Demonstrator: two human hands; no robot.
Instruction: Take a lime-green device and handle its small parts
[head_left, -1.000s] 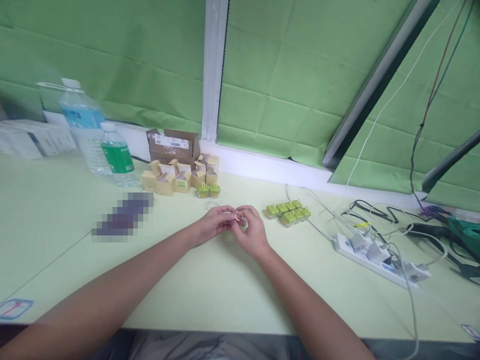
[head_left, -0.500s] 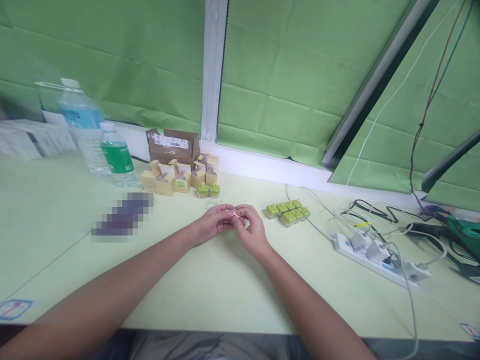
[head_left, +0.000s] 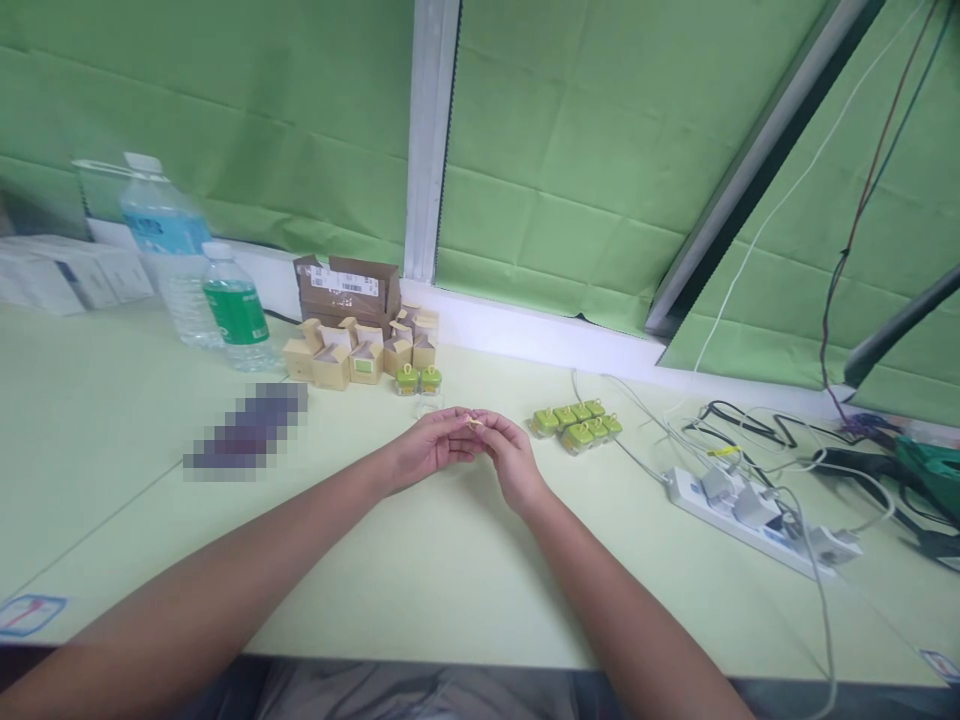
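Above the pale green tabletop (head_left: 450, 570), two hands are pinching one tiny yellow piece.

Left hand (head_left: 427, 450) and right hand (head_left: 510, 455) are meeting fingertip to fingertip, curling nearly closed around the small yellow, perhaps ring-shaped, piece (head_left: 474, 422). Just right, a cluster of green plastic cubes (head_left: 576, 424) is sitting; behind, small tan cardboard boxes (head_left: 352, 355).
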